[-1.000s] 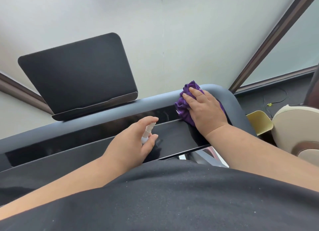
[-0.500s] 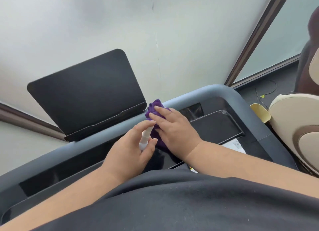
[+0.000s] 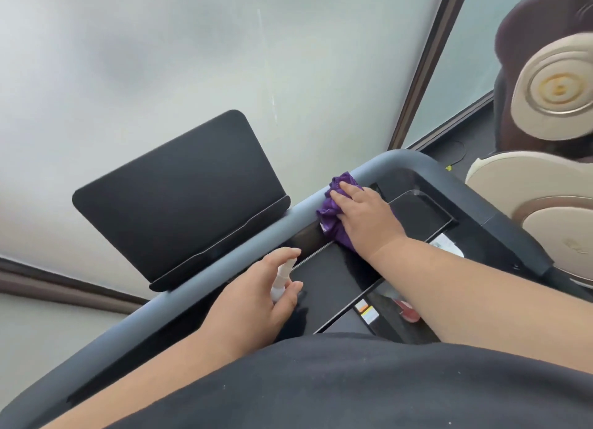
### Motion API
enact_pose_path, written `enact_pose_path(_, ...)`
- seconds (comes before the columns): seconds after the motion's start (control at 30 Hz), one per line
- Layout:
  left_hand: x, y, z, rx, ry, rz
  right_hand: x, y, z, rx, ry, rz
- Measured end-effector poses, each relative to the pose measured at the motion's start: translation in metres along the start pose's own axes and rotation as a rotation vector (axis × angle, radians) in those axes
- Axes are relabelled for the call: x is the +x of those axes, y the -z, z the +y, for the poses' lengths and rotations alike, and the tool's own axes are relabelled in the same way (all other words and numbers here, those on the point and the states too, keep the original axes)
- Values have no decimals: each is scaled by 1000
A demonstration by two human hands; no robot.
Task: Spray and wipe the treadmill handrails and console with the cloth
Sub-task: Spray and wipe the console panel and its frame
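My right hand [image 3: 365, 217] presses a crumpled purple cloth [image 3: 330, 210] against the grey handrail bar [image 3: 224, 265] and the top edge of the glossy black console [image 3: 327, 278], right of the middle. My left hand [image 3: 253, 306] hovers over the console's lower centre, fingers wrapped around a small white spray bottle [image 3: 280, 282] with the forefinger on top of its nozzle. A black tablet holder [image 3: 179, 194] tilts up behind the bar.
The handrail bends at the far right corner [image 3: 426, 165] and runs back toward me. A beige and brown massage chair [image 3: 545, 185] stands close on the right. A frosted glass wall is right behind the treadmill. My black shirt fills the bottom.
My right hand slid the cloth left along the bar to the middle, then back to the right. The left hand kept the bottle over the console. The view tilted.
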State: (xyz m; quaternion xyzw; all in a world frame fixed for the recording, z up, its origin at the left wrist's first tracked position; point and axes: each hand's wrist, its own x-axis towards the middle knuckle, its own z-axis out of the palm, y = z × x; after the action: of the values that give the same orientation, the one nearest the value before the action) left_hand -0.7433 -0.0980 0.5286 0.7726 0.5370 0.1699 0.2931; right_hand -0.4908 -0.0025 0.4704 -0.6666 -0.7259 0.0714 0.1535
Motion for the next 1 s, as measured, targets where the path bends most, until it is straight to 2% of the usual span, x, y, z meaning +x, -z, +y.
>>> enact_pose_path(0.17, 16, 7, 7, 34, -35, 25, -33, 19, -39, 262, -112, 136)
enact_pose_path(0.33, 37, -8, 32, 43, -92, -3, -86, 38, -37, 364, -201, 124)
enact_pose_path(0.47, 52, -30, 58, 84, -153, -85, -115, 56, -8, 374, -301, 72)
enact_pose_path(0.57, 71, -48, 80, 72, -177, -129, -127, 73, 16, 383, -311, 59)
enact_pose_path(0.77, 110, -95, 124, 86, -216, -179, -124, 109, 98, 336, -371, 189)
enact_pose_path(0.9, 134, -124, 151, 87, -215, -200, -115, 121, 155, 354, -474, 304)
enact_pose_path(0.93, 139, -131, 157, 86, -213, -200, -111, 121, 168, 336, -487, 264)
enact_pose_path(1.0, 149, -142, 168, 78, -202, -194, -103, 122, 194, 272, -496, 54)
